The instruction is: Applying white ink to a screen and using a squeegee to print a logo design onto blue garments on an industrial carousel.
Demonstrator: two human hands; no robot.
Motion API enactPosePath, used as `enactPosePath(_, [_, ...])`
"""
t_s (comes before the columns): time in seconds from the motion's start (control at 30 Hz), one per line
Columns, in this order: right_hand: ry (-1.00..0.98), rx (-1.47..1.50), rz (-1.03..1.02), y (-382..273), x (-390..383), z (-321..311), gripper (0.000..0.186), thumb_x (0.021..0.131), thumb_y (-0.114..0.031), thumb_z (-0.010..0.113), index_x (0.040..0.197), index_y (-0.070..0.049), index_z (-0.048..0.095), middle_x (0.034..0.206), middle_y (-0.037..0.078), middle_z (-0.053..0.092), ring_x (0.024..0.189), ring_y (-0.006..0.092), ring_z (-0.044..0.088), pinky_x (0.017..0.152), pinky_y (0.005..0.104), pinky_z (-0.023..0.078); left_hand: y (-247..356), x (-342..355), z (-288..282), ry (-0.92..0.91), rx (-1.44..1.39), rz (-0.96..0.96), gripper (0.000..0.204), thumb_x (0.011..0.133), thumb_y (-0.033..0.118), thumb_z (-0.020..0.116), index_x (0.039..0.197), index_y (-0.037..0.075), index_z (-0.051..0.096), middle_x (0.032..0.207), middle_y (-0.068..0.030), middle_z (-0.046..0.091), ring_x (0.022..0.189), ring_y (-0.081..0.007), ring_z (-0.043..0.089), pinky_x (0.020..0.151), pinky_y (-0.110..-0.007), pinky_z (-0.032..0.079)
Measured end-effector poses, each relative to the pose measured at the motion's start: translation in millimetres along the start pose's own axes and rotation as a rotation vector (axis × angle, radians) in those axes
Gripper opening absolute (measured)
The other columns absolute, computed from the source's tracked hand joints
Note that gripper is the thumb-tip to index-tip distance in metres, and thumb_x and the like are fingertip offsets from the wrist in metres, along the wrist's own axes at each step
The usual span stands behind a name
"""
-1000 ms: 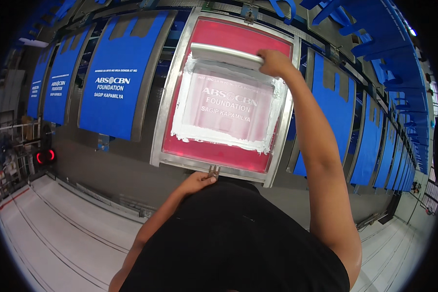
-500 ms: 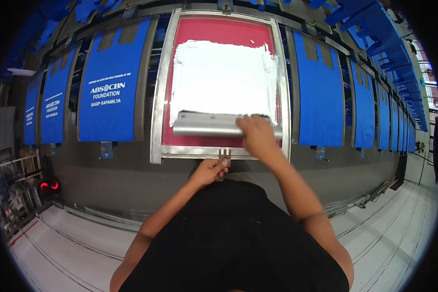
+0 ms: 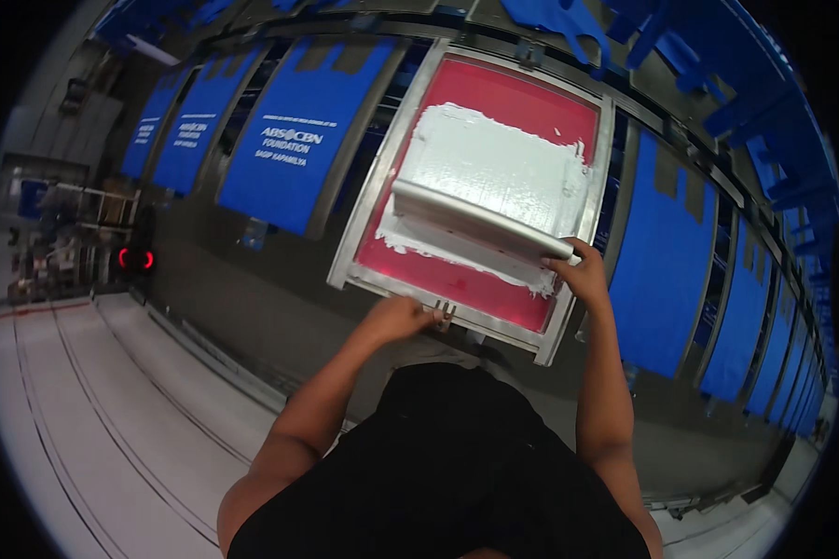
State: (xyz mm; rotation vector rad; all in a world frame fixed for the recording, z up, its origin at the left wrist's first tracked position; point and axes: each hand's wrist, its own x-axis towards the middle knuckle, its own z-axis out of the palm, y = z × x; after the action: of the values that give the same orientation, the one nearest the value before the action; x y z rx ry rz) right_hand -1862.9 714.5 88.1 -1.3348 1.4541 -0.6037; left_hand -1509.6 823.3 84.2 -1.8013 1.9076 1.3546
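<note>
A metal-framed screen (image 3: 390, 163) with red mesh (image 3: 494, 88) lies before me, its middle thickly covered in white ink (image 3: 494, 158). A long metal squeegee (image 3: 475, 216) lies across the lower part of the ink, tilted down toward the right. My right hand (image 3: 578, 275) is closed round the squeegee's right end, fingers under and over it. My left hand (image 3: 405, 317) is closed on a pronged metal bracket (image 3: 445, 311) at the middle of the frame's front edge. My black shirt fills the lower middle.
Blue fabric pieces on flat boards line both sides, some on the left (image 3: 298, 121) with white print, the right ones (image 3: 662, 261) unprinted. More blue pieces hang along the far top. A railed rack with a red-lit round object (image 3: 135, 259) stands at left, above pale flooring (image 3: 84, 401).
The squeegee went from the screen's far end to its near part, leaving white ink over the lettering, then shifted slightly away from me. My left hand stays at the bracket. The view has tilted.
</note>
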Motion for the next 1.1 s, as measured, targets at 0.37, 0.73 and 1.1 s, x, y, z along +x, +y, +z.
enactPosePath(0.37, [0.09, 0.397, 0.056, 15.7, 28.0, 2.9, 0.035, 0.072, -0.015, 0.081, 0.1, 0.0, 0.068, 0.087, 0.006, 0.068, 0.078, 0.0123, 0.061, 0.068, 0.0264, 0.046, -92.3, 84.3, -107.5, 0.766, -0.511, -0.002, 0.05, 0.097, 0.036, 0.053, 0.132, 0.001, 0.051, 0.125, -0.0215, 0.06, 0.115, -0.0281, 0.058, 0.098, -0.034, 0.043])
enactPosePath(0.73, [0.282, 0.258, 0.157, 5.8, 16.6, 12.1, 0.038, 0.068, -0.01, 0.081, 0.102, 0.001, 0.069, 0.091, 0.008, 0.069, 0.087, 0.016, 0.063, 0.083, 0.03, 0.048, -119.4, 117.7, -84.7, 0.627, -0.67, 0.02, 0.051, 0.097, 0.03, 0.055, 0.133, -0.005, 0.049, 0.125, -0.0209, 0.059, 0.112, -0.023, 0.058, 0.096, -0.032, 0.043])
enactPosePath(1.1, [0.265, 0.257, 0.14, 12.0, 18.1, 9.2, 0.04, 0.068, -0.011, 0.081, 0.104, 0.0, 0.069, 0.091, 0.007, 0.067, 0.085, 0.0167, 0.063, 0.081, 0.0309, 0.05, -107.8, 104.5, -80.3, 0.697, -0.794, 0.085, 0.04, 0.096, 0.027, 0.057, 0.127, 0.002, 0.057, 0.115, -0.0172, 0.066, 0.106, -0.0205, 0.061, 0.092, -0.032, 0.046])
